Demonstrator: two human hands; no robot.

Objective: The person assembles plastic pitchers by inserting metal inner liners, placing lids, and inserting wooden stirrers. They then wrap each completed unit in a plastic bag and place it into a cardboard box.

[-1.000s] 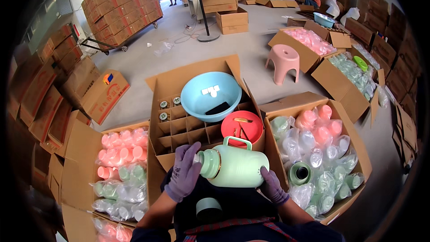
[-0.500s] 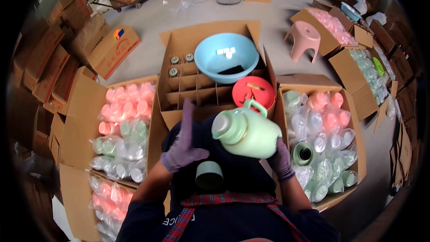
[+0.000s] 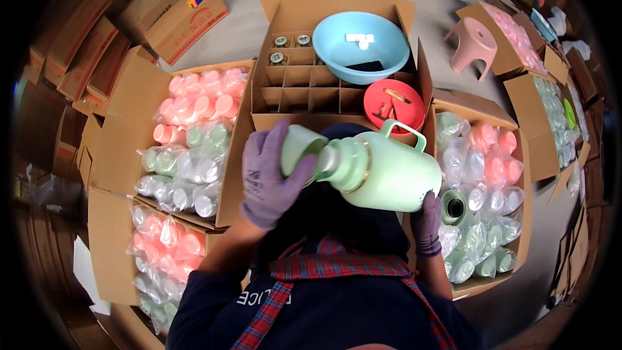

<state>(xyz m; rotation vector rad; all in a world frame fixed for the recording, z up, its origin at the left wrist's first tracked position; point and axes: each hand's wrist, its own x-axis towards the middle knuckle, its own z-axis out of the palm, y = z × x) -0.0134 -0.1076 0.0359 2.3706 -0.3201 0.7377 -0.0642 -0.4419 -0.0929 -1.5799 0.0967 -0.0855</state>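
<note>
- Gripping the pale green cup (image 3: 298,142), the left hand (image 3: 269,178) has its fingers curled round the wall, thumb near the rim.
- The cup is tipped on its side, its mouth toward the neck of the flask (image 3: 396,172); whether the two touch, I cannot tell.
- The right hand (image 3: 426,223) holds the flask by its base, thumb against the side; its other fingers are mostly hidden.
- The flask, also pale green, lies nearly level above the lap, neck to the left, handle on the far side.
- Beyond it stands a divided box (image 3: 298,120), a blue basin (image 3: 326,44) and a red dish (image 3: 378,98) resting on it.
- Bagged pink and green pieces fill the left carton (image 3: 120,136) and the right carton (image 3: 476,106).
- A pink stool (image 3: 476,42) stands on the floor, farther off to the right.
</note>
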